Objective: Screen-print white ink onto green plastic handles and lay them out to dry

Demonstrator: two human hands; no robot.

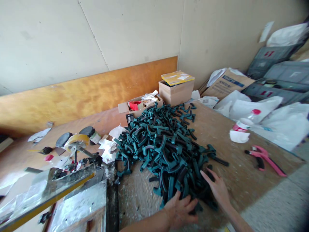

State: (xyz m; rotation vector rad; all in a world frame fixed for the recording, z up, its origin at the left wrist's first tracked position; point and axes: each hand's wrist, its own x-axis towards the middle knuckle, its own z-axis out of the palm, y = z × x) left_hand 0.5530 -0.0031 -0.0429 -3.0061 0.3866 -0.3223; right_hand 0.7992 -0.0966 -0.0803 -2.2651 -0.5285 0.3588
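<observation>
A big heap of dark green curved plastic handle parts with black grip strips (169, 138) covers the middle of the wooden table. My left hand (181, 209) lies at the near edge of the heap, fingers spread against the parts. On the heap's right side is my right hand (218, 188), its fingers stretched out and apart, touching the parts near a black piece. Neither hand is seen gripping a part, though some fingertips are partly hidden among the pieces. A few loose parts lie at the heap's right and far edges.
At right lie a pink-and-black hand tool (267, 159) and a red-capped bottle (243, 124) beside a white cup. Cardboard boxes (176, 93) stand behind the heap. A metal fixture (79, 199), tape and jars crowd the left. White bags and grey crates (277, 77) sit beyond.
</observation>
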